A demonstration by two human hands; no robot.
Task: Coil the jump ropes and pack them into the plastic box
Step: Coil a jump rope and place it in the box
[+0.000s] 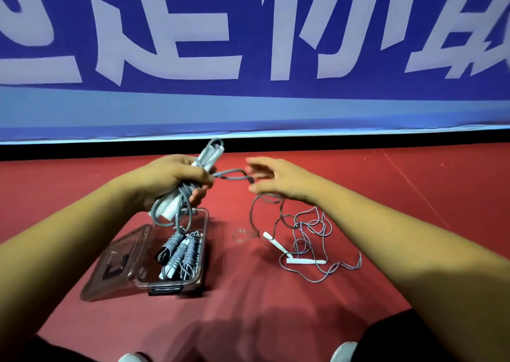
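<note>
My left hand [168, 178] grips a bundled grey jump rope [182, 196] with white handles, held above the clear plastic box [204, 251]. A loop of that rope runs right to my right hand [276, 179], whose fingers are spread and hooked through the loop's end. Inside the box lie several coiled grey ropes [179, 254]. The box's clear lid [113, 262] lies folded open to its left. On the red floor to the right lies a loose, tangled grey jump rope [306, 240] with white handles.
A blue banner [248, 58] with large white characters stands along the far edge of the red floor [276, 306]. My dark trouser legs and white shoe tips show at the bottom edge. A small clear band lies on the floor near the box [244, 234].
</note>
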